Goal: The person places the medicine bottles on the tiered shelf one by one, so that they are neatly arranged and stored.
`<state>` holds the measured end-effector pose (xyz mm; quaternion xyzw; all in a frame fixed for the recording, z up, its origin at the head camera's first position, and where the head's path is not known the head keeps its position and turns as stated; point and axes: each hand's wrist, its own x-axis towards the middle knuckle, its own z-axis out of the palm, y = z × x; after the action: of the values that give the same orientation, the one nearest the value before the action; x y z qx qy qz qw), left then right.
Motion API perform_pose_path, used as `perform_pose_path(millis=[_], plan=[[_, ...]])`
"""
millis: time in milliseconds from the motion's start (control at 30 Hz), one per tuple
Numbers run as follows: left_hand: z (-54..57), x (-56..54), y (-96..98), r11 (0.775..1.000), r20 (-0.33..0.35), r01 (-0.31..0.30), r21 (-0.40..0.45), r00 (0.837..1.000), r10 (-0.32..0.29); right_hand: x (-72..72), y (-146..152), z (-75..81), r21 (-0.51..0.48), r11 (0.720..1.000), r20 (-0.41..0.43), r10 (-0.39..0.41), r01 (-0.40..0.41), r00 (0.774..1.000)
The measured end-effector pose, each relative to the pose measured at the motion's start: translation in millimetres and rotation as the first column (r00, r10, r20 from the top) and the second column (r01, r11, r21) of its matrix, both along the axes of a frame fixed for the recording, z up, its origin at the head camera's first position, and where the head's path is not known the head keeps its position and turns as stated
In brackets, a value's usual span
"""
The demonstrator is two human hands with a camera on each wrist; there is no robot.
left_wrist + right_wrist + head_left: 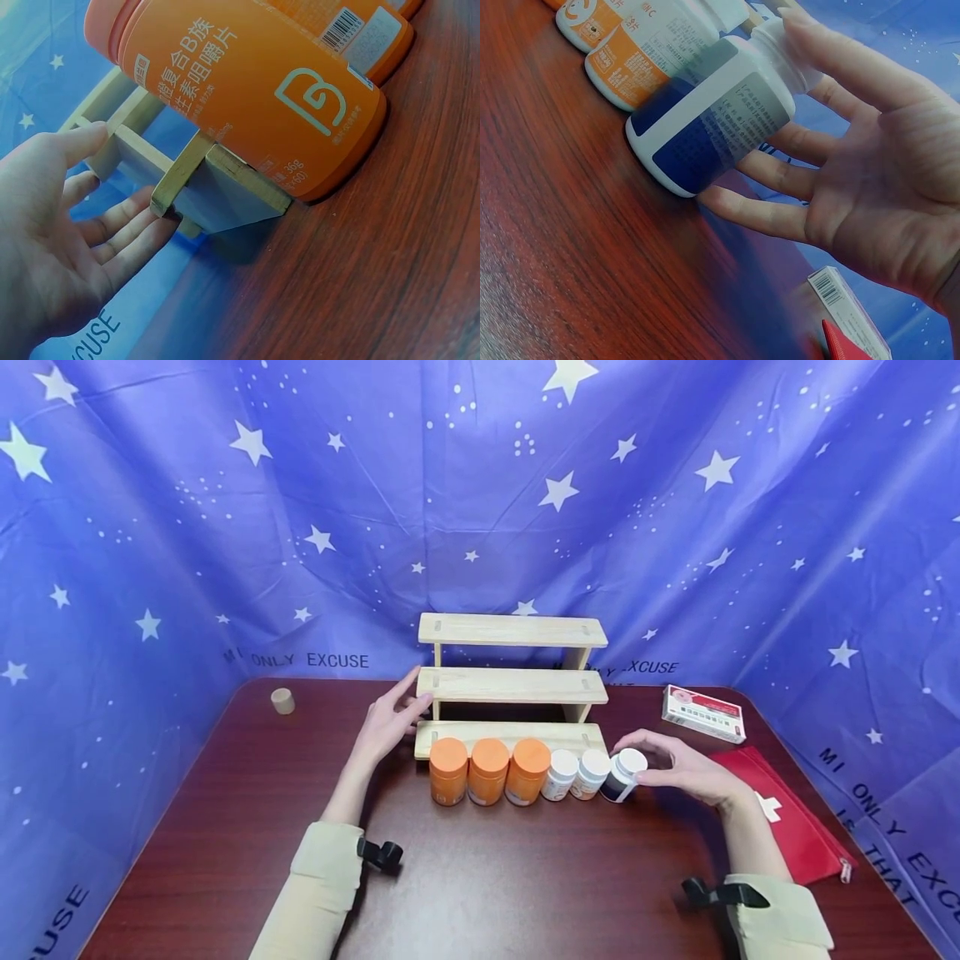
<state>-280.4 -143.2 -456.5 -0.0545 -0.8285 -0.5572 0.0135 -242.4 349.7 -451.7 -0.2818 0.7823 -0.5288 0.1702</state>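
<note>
At the left end of a three-tier wooden shelf (513, 685), my left hand (388, 720) touches the wood with extended fingers; the left wrist view shows its fingertips against the shelf's end (169, 184). My right hand (686, 768) holds a white pill bottle with a dark blue label (621, 777), its thumb at the cap and its fingers around the far side. That bottle stands at the right end of a row before the lowest tier. Beside it are two small white-and-orange bottles (590, 775), then three larger orange bottles (488, 772).
A red-and-white medicine box (703, 714) lies at the table's back right. Nearer is a red pouch with a white cross (795, 818), partly behind the right forearm. A small wooden cylinder (282, 701) sits at the back left. A blue starry curtain (480, 485) surrounds the table.
</note>
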Motion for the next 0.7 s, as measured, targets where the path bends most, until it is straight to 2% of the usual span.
perform_pose_path(millis=[367, 700], plan=[[-1.7, -0.6, -0.7, 1.000, 0.027, 0.025, -0.001, 0.999, -0.025, 0.5, 0.8, -2.8, 0.020, 1.000, 0.010, -0.007, 0.006, 1.000], [0.8, 0.2, -1.3, 0.999, 0.021, 0.031, -0.009, 0.999, -0.031, -1.0, 2.1, -2.9, 0.035, 0.999, -0.026, -0.001, 0.002, 1.000]])
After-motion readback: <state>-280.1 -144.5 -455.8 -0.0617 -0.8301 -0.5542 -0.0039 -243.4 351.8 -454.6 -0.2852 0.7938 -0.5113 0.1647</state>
